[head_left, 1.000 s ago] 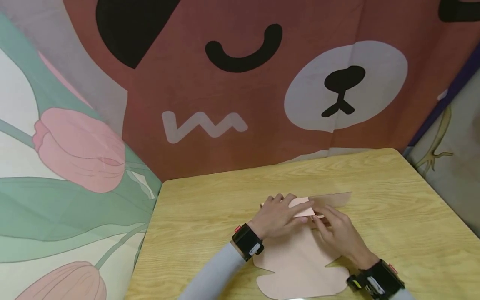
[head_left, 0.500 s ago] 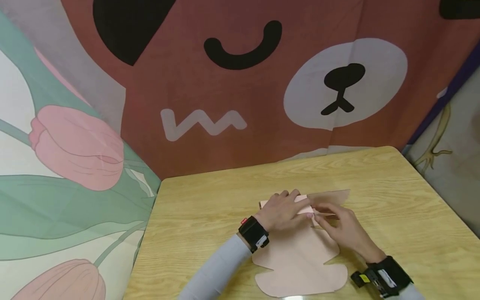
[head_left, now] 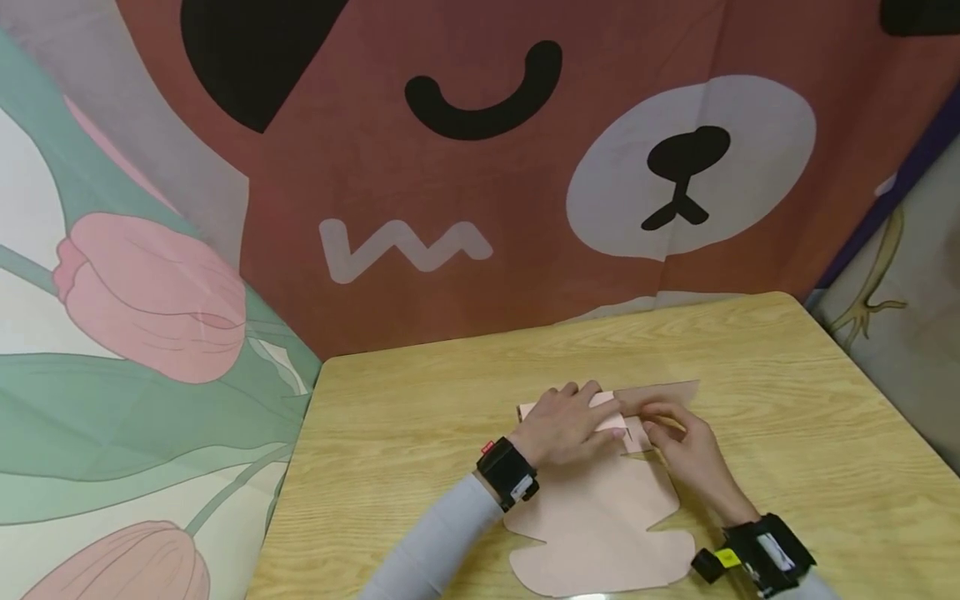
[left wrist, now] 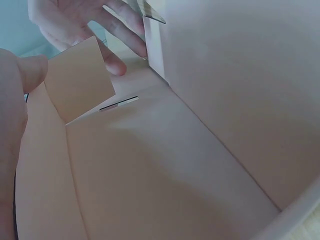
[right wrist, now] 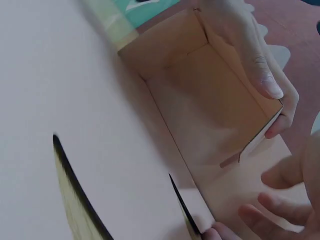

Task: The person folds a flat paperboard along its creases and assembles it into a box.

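Observation:
A pink cardboard box (head_left: 592, 508), partly folded, lies on the table with its scalloped lid panel toward me. My left hand (head_left: 566, 429) grips its far wall, thumb inside and fingers outside, as the right wrist view shows. A square corner flap (left wrist: 82, 80) stands bent inward near that thumb. My right hand (head_left: 690, 450) is at the box's right end, fingers loosely bent and spread around nothing, fingertips close to the end panel (head_left: 641, 435). A narrow slot (left wrist: 119, 103) shows in the base beside the corner flap.
A long side panel (head_left: 667, 395) sticks out flat to the right beyond my right hand. The wooden table (head_left: 405, 442) meets a brown bear-print cloth (head_left: 405, 308) at its back edge. A tulip-print cloth (head_left: 157, 300) hangs at the left.
My right hand has let go of the end panel and drawn back slightly to the right, so the panel now shows low with its slot. The left hand has kept its grip.

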Demonstrator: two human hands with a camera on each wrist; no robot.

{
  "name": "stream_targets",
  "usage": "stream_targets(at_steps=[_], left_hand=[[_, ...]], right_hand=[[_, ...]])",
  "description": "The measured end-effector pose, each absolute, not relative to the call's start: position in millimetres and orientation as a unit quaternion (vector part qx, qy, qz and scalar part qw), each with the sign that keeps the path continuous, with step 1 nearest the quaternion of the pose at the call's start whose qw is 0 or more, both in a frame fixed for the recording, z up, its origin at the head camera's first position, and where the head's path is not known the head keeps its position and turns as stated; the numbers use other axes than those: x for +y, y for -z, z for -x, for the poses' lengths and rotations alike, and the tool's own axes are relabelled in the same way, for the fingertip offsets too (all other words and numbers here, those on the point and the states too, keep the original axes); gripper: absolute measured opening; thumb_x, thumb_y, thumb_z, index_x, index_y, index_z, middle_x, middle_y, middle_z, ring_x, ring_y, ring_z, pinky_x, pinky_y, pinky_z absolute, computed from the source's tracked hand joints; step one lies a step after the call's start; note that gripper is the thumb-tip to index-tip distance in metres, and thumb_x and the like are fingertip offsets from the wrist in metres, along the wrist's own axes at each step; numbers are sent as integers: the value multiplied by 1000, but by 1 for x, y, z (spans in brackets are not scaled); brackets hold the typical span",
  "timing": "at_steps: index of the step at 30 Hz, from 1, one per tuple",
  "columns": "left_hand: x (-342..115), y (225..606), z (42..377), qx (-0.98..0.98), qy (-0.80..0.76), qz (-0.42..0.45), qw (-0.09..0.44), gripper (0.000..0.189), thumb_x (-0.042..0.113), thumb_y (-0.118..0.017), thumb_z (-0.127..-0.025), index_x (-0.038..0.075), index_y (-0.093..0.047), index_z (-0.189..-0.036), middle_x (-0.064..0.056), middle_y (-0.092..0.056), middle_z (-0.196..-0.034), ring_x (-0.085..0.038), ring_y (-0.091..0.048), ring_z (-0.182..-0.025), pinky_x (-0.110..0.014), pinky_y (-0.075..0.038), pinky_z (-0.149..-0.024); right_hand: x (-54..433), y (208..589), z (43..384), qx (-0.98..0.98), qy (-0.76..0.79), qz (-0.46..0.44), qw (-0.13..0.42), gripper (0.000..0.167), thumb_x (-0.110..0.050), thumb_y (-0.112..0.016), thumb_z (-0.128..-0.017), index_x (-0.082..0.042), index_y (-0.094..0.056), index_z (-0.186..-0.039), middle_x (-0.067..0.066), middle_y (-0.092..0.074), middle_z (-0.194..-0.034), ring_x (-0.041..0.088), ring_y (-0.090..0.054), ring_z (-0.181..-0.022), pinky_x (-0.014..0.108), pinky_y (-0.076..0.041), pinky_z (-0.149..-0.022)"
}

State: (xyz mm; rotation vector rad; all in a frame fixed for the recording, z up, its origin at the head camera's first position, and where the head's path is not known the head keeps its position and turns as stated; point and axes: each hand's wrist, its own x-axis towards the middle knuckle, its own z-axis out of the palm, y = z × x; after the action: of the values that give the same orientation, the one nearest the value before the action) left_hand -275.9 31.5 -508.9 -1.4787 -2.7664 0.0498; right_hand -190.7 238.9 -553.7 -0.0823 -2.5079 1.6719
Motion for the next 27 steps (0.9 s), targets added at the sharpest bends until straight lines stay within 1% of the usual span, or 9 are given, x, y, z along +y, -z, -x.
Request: stream_targets(at_steps=[5,9,11,15,18,21,23,27], left_hand=[[31,511,275,-882,-16,470,4,55,64,-11,-100,43,-35,-145,3,-47,-136,-21,-57,-108,-40,-52,-83],[32,511,275,-884,-20,467,6,54,64,-12,-100,44,-35,-145,3,-47,-137,-20,-57,-109,-39,-52,-84],[32,511,275,-884,-23,467,9,53,64,-13,-100,44,-35,-144,4,-47,-137,-20,-57,-108,-39,-52,-84],[32,510,274,-883,-27,468,11,52,63,-14,-101,44,-35,-144,4,-46,-137,-20,-57,-108,-39,-52,-84],[31,511,274,-883,-25,469,8,51,63,-14,-101,45,-34,-144,5,-46,-137,-20,-57,-108,-39,-51,-84],[31,511,273,-883,-20,469,5,51,62,-13,-101,46,-34,-144,6,-46,-138,-20,-56,-109,-40,-51,-85],[31,510,273,-883,-16,469,5,50,62,-13,-101,46,-34,-144,6,-46,-138,-20,-56,-110,-40,-51,-85],[30,509,272,-883,-9,469,1,50,61,-12,-102,46,-34,-144,6,-45,-139,-21,-56,-112,-41,-52,-86]], right_hand=[[236,551,192,-809,-582,71,39,30,-12,-54,-101,-1,-57,-129,17,-52,-141,42,-54,-128,10,-50,-83],[235,550,195,-800,-593,87,26,31,-12,-54,-101,-3,-56,-130,16,-52,-140,37,-55,-128,11,-50,-84],[235,551,196,-794,-601,94,21,31,-11,-54,-101,-3,-56,-131,17,-53,-139,29,-59,-123,13,-52,-83],[235,555,197,-768,-630,109,18,33,-6,-54,-99,2,-55,-131,22,-53,-138,7,-63,-110,19,-56,-82],[234,558,197,-750,-648,133,17,35,-4,-58,-97,4,-54,-131,27,-54,-136,-3,-63,-102,21,-57,-81],[232,562,197,-751,-640,160,17,37,-6,-64,-94,4,-56,-129,24,-57,-133,-7,-62,-96,18,-56,-79],[231,563,198,-754,-633,176,19,38,-7,-68,-92,3,-58,-127,20,-58,-131,-9,-62,-93,16,-56,-79],[228,564,200,-750,-630,197,28,41,-10,-75,-87,4,-60,-122,13,-58,-126,-1,-64,-98,15,-56,-76]])
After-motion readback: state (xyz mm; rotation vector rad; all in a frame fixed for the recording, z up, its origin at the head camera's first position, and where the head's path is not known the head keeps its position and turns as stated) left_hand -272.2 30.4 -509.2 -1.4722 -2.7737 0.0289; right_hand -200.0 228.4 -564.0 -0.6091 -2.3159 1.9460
